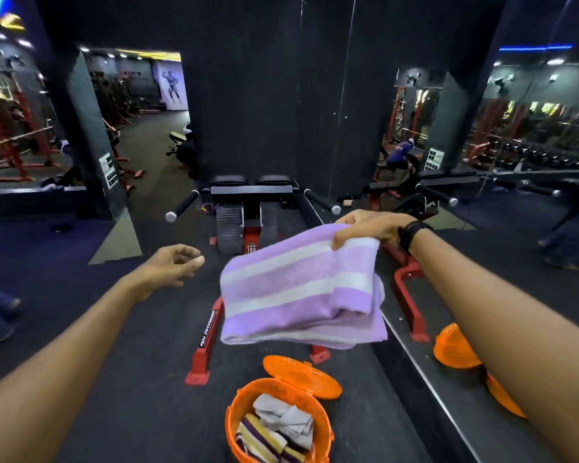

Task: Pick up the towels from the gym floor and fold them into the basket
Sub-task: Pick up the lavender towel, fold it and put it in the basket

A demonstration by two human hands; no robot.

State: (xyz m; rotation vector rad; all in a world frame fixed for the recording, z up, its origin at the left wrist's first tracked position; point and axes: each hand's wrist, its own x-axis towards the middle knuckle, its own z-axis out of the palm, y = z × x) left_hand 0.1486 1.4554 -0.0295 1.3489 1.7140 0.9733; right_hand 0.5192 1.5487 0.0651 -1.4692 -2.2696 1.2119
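1. We hold the lilac towel [301, 289] in mid-frame, hanging above the floor. It is already doubled over, with white stripes running across it.

2. Our right hand [365, 228] grips its upper right edge, fingers curled over the top and thumb under the cloth. We judge this grip firm enough to carry the weight alone, so we should not shift it yet.

3. Our left hand [174, 265], at centre left, holds nothing; its fingers are loosely curled and spread apart, well clear of the towel.

4. The step in hand looks like the last fold before stowing. We would bring the left hand across to the free lower left corner, pinch both layers together, and match edge to edge so the stripes line up.

5. The basket [234, 416] sits at the bottom centre, its lid [301, 379] hinged open behind it. A grey towel [283, 417] and a striped towel [261, 442] already fill much of it.

6. So we judge a small, flat bundle is needed: fold once more, then lower it straight down, keeping the hanging end from snagging on the lid or the red frame [208, 342] just beyond.
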